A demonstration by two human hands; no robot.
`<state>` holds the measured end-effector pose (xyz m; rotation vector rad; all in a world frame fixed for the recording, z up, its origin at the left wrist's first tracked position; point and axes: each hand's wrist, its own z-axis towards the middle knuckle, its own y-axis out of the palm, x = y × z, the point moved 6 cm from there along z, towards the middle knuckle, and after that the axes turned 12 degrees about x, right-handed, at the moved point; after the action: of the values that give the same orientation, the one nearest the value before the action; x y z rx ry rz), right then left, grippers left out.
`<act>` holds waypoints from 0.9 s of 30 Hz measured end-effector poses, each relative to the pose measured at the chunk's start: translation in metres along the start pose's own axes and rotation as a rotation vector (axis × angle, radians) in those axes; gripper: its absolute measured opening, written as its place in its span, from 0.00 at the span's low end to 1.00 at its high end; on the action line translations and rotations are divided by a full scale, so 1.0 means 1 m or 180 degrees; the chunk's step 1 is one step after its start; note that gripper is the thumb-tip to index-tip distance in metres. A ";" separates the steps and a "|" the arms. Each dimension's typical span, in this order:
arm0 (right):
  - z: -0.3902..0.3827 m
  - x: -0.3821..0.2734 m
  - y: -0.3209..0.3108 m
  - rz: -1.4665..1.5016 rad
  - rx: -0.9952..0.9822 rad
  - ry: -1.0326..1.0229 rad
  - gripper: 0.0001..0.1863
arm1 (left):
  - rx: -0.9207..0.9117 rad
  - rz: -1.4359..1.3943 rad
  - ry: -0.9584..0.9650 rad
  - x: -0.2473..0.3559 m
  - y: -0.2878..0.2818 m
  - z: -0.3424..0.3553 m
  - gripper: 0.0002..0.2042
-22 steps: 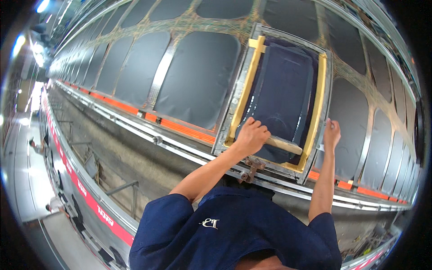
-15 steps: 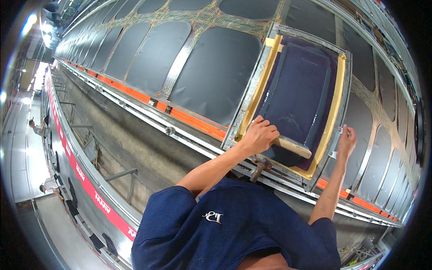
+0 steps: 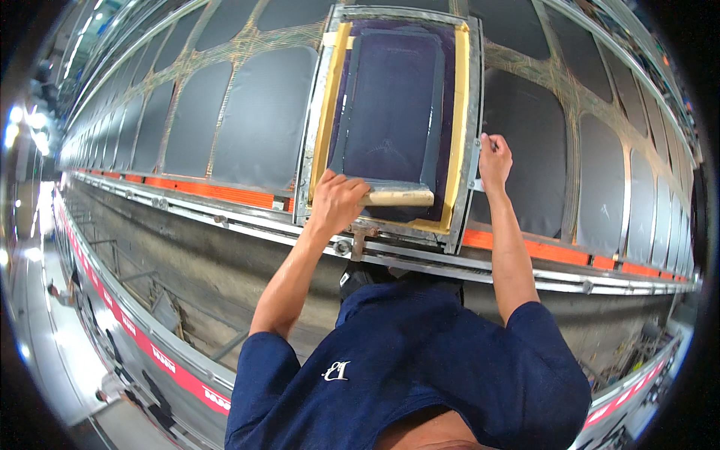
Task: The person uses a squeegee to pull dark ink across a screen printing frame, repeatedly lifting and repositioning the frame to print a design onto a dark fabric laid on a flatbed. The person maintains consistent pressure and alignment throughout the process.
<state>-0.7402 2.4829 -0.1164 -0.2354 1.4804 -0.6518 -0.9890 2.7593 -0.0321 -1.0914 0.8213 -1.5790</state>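
Observation:
A screen-printing frame (image 3: 316, 112) with a metal rim and yellow tape strips lies over the long table in front of me. Dark ink covers its purple mesh (image 3: 390, 97). At the near end of the mesh rests a squeegee (image 3: 401, 198) with a pale wooden handle. My left hand (image 3: 339, 201) is closed around the left part of that handle. Against the frame's right edge, my right hand (image 3: 495, 161) has its fingers curled round what looks like a small side handle, mostly hidden by the fingers.
Rounded dark panels (image 3: 271, 112) cover the table on both sides of the frame. An orange strip (image 3: 210, 191) and a metal rail (image 3: 517, 268) run along the near edge. A metal clamp (image 3: 360, 241) sits under the frame. Far left, a person (image 3: 60, 294) stands by another table.
The frame has shifted left along the table, now covering the dark panel that lay beside it. Both hands and the squeegee moved with it. My view has turned too.

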 end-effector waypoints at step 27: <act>-0.009 0.011 -0.038 -0.0346 -0.0220 0.0506 0.17 | 0.0550 -0.0082 0.0443 -0.179 0.121 0.304 0.11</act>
<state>-0.7593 2.4486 -0.1068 -0.3254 1.6530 -0.7208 -0.6476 2.9036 -0.0756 -0.8793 0.7491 -1.7286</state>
